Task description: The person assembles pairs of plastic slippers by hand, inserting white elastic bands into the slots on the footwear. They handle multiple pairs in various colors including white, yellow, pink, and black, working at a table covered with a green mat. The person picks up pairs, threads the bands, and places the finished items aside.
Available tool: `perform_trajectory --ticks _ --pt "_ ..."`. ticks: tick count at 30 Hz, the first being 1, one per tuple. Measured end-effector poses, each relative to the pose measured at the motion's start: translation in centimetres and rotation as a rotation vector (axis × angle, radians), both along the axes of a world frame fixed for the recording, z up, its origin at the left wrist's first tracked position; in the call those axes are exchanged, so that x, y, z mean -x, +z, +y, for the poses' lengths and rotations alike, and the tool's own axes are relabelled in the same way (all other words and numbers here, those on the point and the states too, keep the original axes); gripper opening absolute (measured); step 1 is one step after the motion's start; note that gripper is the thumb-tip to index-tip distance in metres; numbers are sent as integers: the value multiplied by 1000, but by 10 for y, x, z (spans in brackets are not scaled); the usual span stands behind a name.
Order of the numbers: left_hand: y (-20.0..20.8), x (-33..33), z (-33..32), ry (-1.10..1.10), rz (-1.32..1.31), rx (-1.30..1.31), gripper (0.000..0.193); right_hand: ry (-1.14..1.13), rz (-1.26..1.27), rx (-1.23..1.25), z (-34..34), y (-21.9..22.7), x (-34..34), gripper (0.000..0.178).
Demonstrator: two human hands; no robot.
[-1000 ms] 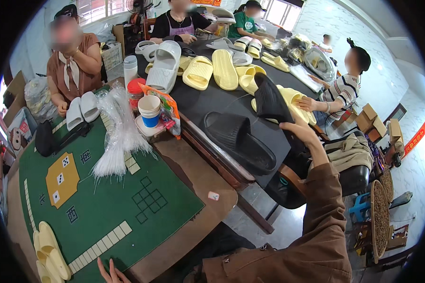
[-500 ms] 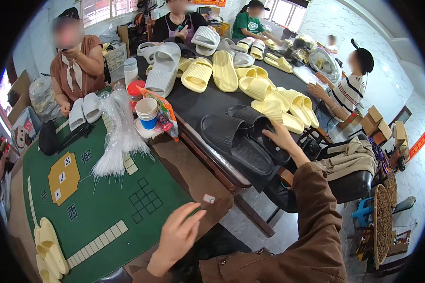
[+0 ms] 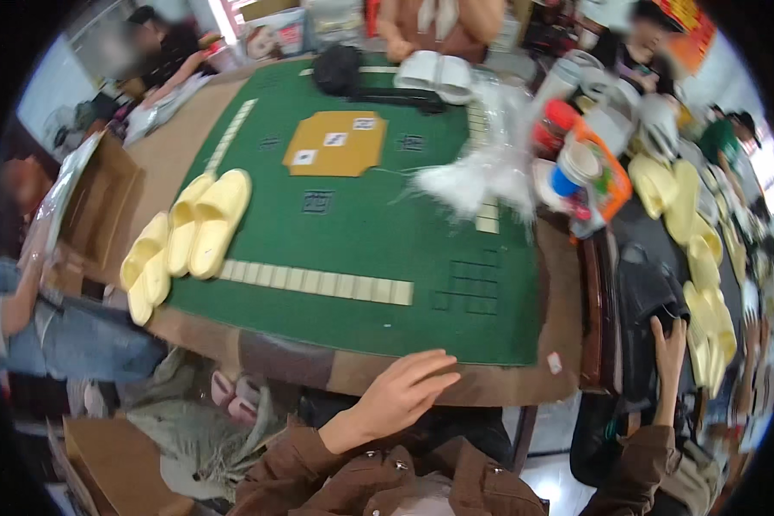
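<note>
- The left hand (image 3: 404, 391) is open, fingers spread, resting on the brown edge of the green counter (image 3: 353, 241).
- The right hand (image 3: 669, 340) lies open on a black slipper (image 3: 649, 297), beside yellow slippers (image 3: 705, 284).

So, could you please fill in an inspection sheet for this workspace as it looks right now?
Surface: green table with a brown rim.
Job's things: black slippers under the right hand; the left hand sits at the table's near edge.
Clutter: yellow slippers, a row of tiles, clear bags, a cup.
Hands: both open, holding nothing.
Cables: nothing seen.
Surroundings: other people seated around, more yellow slippers at right.
</note>
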State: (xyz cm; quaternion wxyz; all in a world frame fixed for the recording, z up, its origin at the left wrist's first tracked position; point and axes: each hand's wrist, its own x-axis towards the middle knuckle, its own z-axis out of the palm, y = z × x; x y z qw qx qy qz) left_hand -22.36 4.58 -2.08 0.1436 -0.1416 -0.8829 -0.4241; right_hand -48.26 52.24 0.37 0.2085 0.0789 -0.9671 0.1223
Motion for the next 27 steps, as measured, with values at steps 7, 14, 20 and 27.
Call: perform_trajectory --ticks 7,14,20,27 --pt "1 -68 -102 585 -8 86 30 214 -138 258 -82 15 -27 24" --pt "22 -59 -164 787 -11 161 31 489 -425 66 -303 24 -127 37" --pt "30 -33 -100 629 -28 104 37 690 -644 298 -423 -35 -132 40" --pt "0 -25 -31 443 -149 120 51 704 -367 705 -272 41 -127 23"
